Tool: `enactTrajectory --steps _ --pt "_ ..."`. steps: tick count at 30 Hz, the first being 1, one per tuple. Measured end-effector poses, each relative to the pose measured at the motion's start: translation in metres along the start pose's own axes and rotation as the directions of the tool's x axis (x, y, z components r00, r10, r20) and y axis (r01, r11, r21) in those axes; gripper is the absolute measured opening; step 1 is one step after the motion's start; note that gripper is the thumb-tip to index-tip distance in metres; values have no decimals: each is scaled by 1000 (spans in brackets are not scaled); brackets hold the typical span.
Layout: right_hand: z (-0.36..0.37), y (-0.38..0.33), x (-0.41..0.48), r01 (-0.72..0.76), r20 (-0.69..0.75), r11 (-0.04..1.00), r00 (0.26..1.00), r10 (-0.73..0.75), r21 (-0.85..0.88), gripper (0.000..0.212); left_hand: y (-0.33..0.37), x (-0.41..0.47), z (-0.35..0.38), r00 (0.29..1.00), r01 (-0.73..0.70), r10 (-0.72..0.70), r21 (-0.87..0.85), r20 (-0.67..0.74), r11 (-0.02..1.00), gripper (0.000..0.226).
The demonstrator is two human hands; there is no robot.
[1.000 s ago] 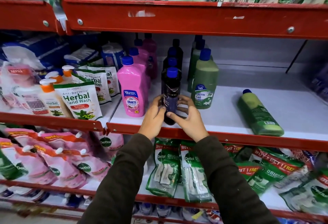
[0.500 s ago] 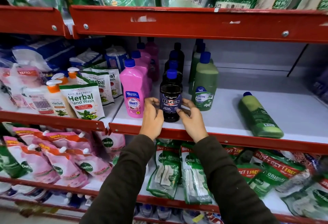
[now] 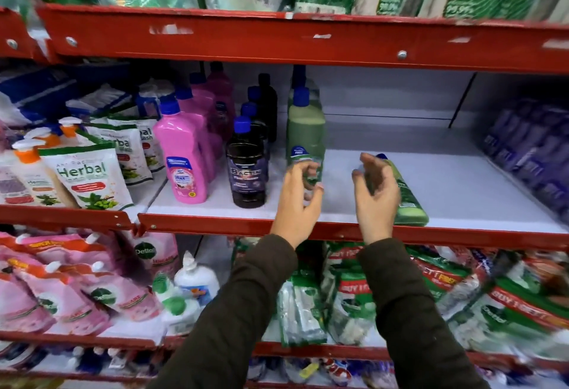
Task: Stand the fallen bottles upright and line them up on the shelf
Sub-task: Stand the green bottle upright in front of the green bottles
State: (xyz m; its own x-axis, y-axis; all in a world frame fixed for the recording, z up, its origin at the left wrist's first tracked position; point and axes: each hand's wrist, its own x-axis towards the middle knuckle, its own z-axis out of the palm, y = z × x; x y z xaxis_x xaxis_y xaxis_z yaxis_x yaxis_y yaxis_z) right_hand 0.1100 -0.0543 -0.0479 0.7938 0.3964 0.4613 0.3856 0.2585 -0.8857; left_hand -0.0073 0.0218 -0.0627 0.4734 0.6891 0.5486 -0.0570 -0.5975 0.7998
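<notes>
A pink bottle (image 3: 184, 154) and a dark bottle (image 3: 246, 167) were seen upright on the white shelf (image 3: 462, 191). The left hand (image 3: 300, 197) was held open, empty. The right hand (image 3: 375, 194), fingers spread, was at nine o'clock of the fallen green bottle (image 3: 406, 201).

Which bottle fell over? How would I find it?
Look at the white shelf between the red rails. Right of the standing bottles, behind the right hand, lies the green bottle. It alone lies flat, blue cap pointing backward.
</notes>
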Motion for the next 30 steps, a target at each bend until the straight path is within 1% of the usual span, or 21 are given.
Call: enactTrajectory --steps 1,2,3,5,6,7,8,10,12,14,16,18,19,20,22,24,26,30 --pt "-13 3 7 18 -30 993 999 -21 -113 30 0 4 14 998 44 -44 5 48 999 34" --pt "-29 7 16 1 -64 971 998 -16 -238 33 0 8 31 990 93 -94 12 103 996 38" --pt "-44 12 25 -54 -92 937 995 24 -345 37 1 12 48 974 160 -161 21 162 987 43" --pt "-70 23 44 -209 -103 846 978 182 -490 43 8 22 79 901 336 -334 41 278 941 50" --pt "-78 27 51 -273 -87 788 959 271 -552 44 12 25 92 860 405 -401 58 315 913 49" --pt "-85 30 57 -316 -67 731 935 348 -604 42 15 27 104 841 428 -433 89 325 899 46" --pt "-90 32 59 -330 -39 693 916 400 -641 39 17 28 113 843 425 -442 125 306 897 43" --pt "-96 35 64 -318 13 678 900 435 -662 34 19 28 123 864 425 -452 158 223 891 42" --pt "-101 38 69 -357 30 718 885 465 -598 41 17 27 125 858 462 -478 126 189 878 44" --pt "-104 40 72 -451 48 774 851 523 -443 53 15 28 123 832 522 -521 48 193 852 48" --pt "-106 37 70 -525 68 811 827 558 -258 61 16 29 115 815 568 -548 -73 187 820 52" --pt "-103 29 60 -547 136 836 826 548 -43 66 19 28 103 841 540 -519 -184 156 821 55" --pt "-100 24 55 -526 170 850 840 515 23 68 20 27 96 861 509 -490 -213 138 834 56" --pt "-96 20 50 -486 193 873 861 470 44 70 21 25 90 879 477 -461 -236 123 847 57" --pt "-82 14 40 -378 236 925 902 362 29 70 19 21 75 907 419 -410 -275 91 866 59" --pt "-64 8 32 -279 304 960 916 263 9 67 17 17 58 929 365 -366 -283 50 887 64" --pt "-41 4 22 -202 362 979 913 187 4 64 10 14 40 940 326 -340 -249 -13 912 67" --pt "-3 9 3 -182 410 983 899 152 36 61 -4 8 12 937 310 -333 -193 -105 931 67"
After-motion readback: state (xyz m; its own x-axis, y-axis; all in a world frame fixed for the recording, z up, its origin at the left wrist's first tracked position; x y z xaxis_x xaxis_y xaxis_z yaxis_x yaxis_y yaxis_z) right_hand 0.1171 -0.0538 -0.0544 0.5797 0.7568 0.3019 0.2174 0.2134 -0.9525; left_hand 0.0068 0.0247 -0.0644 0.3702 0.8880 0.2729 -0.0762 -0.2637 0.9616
